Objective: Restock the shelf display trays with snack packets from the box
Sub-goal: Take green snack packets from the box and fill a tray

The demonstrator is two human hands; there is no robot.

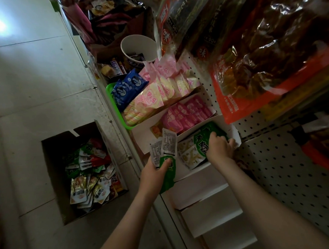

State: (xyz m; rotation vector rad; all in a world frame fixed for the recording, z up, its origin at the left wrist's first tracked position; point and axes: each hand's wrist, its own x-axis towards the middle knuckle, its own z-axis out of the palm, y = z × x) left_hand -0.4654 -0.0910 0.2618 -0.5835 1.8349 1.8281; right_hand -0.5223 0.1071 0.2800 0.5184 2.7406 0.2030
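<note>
Snack packets [166, 149] sit gripped in the left hand [154, 173] while the right hand's [219, 149] fingers curl round more in the tray [235, 135]: best seat them upright.

A small shop: pegboard shelving [288, 175] hung with big snack bags [270, 58], display trays [205, 190] of packets, tiled floor [34, 83] below.

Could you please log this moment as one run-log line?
left hand: holds green packets | right hand: grips tray packets in white tray | box: on floor, holds mixed packets
</note>
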